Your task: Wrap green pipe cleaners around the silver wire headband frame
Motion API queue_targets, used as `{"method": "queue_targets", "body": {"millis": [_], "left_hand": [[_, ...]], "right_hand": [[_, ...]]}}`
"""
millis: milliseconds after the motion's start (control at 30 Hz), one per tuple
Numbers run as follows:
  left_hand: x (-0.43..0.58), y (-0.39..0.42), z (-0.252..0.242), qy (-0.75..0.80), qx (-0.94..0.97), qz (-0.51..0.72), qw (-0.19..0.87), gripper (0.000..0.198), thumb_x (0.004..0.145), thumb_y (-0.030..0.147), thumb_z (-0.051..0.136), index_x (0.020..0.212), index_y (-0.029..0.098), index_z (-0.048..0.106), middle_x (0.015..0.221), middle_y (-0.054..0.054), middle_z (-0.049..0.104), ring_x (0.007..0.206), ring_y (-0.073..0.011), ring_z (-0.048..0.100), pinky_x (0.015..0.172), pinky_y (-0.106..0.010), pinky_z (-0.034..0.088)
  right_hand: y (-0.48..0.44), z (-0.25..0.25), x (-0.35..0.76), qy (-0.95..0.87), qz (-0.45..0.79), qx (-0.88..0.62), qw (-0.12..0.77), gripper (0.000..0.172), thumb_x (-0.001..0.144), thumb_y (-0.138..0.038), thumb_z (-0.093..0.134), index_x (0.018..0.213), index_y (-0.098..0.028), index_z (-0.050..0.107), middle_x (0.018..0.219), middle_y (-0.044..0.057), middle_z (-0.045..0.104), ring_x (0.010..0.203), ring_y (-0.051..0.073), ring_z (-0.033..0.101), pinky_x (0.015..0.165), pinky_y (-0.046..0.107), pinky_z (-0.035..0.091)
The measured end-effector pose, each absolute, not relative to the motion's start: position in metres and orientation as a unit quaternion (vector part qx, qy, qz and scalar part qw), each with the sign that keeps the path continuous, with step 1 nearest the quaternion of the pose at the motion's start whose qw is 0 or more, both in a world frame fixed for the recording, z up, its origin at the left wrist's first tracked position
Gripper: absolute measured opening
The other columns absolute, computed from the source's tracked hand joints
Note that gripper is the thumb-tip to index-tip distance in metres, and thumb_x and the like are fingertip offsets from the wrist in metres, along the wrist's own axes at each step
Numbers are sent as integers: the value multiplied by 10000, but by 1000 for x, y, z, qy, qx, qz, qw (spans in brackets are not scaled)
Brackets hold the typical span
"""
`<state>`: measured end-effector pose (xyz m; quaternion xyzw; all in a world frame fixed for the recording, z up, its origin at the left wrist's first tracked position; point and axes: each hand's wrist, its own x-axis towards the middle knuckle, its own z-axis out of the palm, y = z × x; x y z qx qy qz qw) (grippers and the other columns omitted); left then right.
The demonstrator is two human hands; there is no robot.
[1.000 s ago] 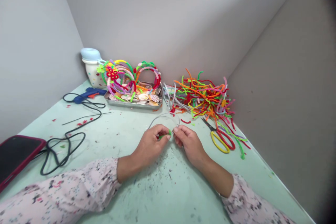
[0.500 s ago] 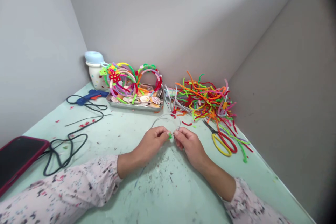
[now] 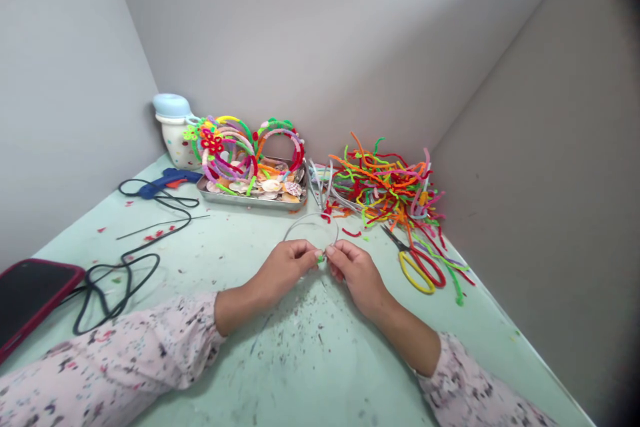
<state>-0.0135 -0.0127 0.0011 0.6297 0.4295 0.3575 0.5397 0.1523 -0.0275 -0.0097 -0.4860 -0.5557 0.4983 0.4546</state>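
Both hands meet over the middle of the table, fingertips nearly touching. My left hand (image 3: 283,273) is closed in a pinch on a short bit of green pipe cleaner (image 3: 320,258), mostly covered by the fingers. A thin grey headband (image 3: 311,215) arches beyond the hands; its left side passes behind my left hand. Its right end goes down to my right hand (image 3: 357,273), whose thumb and fingers pinch it beside the green bit. Exactly how the pipe cleaner meets the headband is hidden by the fingertips.
Scissors (image 3: 423,271) and a heap of pipe cleaners (image 3: 390,187) lie right. Behind stand a metal tray (image 3: 250,201) of shells, wrapped headbands (image 3: 227,153) and a white jar (image 3: 177,140). A blue glue gun (image 3: 167,181), its black cord (image 3: 130,260) and a phone (image 3: 35,300) are left.
The whole view has shifted slightly, so everything sits a little further left. The fingertips have drawn closer together, and less of the green pipe cleaner shows.
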Motion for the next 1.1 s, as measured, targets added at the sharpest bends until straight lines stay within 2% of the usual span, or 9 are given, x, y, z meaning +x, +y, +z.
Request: {"method": "queue_targets", "body": {"millis": [333, 667, 833, 1100], "left_hand": [[-13, -15, 7, 428, 642, 346, 534, 261, 812, 358, 541, 706, 129, 608, 588, 38, 462, 562, -94, 383, 541, -215, 294], [-10, -18, 4, 429, 690, 360, 458, 234, 836, 318, 486, 706, 150, 584, 643, 16, 525, 627, -118, 443, 586, -220, 348], [-8, -19, 2, 443, 706, 355, 424, 219, 830, 305, 474, 685, 162, 553, 634, 17, 503, 619, -123, 432, 572, -218, 344], [-9, -19, 4, 467, 679, 383, 417, 222, 844, 329, 472, 733, 164, 570, 653, 17, 517, 623, -122, 444, 573, -215, 348]], "right_hand": [[-27, -10, 152, -552, 501, -494, 448, 307, 846, -421, 564, 656, -194, 482, 527, -61, 443, 488, 92, 363, 494, 238, 292], [-26, -11, 153, -557, 500, -489, 448, 316, 841, -426, 566, 646, -192, 483, 529, -60, 440, 489, 93, 367, 497, 238, 302], [-26, -13, 153, -550, 508, -489, 447, 317, 839, -444, 569, 661, -194, 489, 524, -61, 434, 486, 96, 357, 495, 237, 298], [-32, 0, 152, -569, 511, -465, 446, 260, 860, -418, 543, 757, -180, 565, 596, -29, 490, 561, 117, 436, 553, 253, 345]]}}
